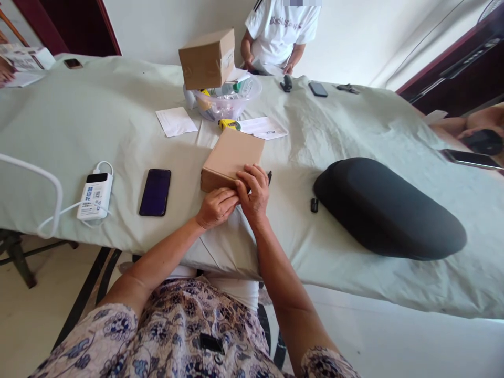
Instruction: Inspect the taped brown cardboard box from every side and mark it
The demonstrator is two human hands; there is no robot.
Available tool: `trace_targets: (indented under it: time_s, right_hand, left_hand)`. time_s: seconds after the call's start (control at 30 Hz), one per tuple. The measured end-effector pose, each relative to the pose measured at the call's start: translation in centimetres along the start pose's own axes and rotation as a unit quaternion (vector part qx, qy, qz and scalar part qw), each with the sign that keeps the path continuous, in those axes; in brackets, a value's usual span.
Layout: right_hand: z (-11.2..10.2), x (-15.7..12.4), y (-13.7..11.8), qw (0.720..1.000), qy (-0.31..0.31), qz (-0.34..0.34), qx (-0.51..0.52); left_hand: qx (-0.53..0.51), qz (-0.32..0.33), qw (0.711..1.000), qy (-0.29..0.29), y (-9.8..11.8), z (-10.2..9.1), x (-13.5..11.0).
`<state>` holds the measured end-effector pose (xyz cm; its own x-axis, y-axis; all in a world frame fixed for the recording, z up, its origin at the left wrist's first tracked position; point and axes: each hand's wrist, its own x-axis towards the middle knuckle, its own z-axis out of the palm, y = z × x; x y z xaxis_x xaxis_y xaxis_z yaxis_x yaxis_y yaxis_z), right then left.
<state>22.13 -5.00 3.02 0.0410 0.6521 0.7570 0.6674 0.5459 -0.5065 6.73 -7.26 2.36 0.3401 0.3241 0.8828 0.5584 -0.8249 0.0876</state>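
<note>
A small brown cardboard box [236, 152] lies on the table in front of me, its top closed. My left hand [218, 207] is at its near side, fingers drawn together against the lower front edge. My right hand [254, 194] grips the near right corner, with bent fingers on the lid and the thumb toward the front face. The fingertips of both hands nearly meet there, and what lies under them is hidden. Past my right hand shows the tip of a thin black object [270, 176]. Right of it lies a small black cylindrical piece [314, 205].
A black scooter seat [389, 207] lies at right. At left are a phone [155, 192] and a white power bank [95, 195] with its cable. Behind the box are a yellow tape measure [229, 124], papers [176, 122] and a filled plastic basin [252, 94] under a larger carton [200, 63]. Other people sit around.
</note>
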Motion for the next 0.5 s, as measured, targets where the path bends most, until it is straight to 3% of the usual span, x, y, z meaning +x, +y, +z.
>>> trace_targets:
  time_s: [0.07, 0.17, 0.27, 0.37, 0.5]
  right_hand:
    - [0.1, 0.0, 0.4, 1.0, 0.013, 0.002, 0.015]
    - [-0.1, 0.0, 0.9, 0.999, 0.026, -0.004, 0.04]
    - [-0.4, 0.1, 1.0, 0.998, 0.024, -0.012, 0.055]
    - [-0.5, 0.1, 0.8, 0.998, 0.003, -0.022, 0.066]
    - [-0.2, 0.0, 0.4, 0.998, -0.007, -0.023, 0.053]
  left_hand:
    - [0.025, -0.041, 0.998, 0.034, -0.7, -0.5, -0.2]
    - [0.086, -0.169, 0.977, 0.102, -2.4, -0.9, -0.5]
    - [0.048, -0.283, 0.951, 0.115, -3.8, -0.7, -0.6]
    - [-0.011, -0.322, 0.943, 0.089, -4.0, -0.1, -0.3]
    - [-0.009, -0.327, 0.943, 0.069, -3.3, 0.2, 0.0]
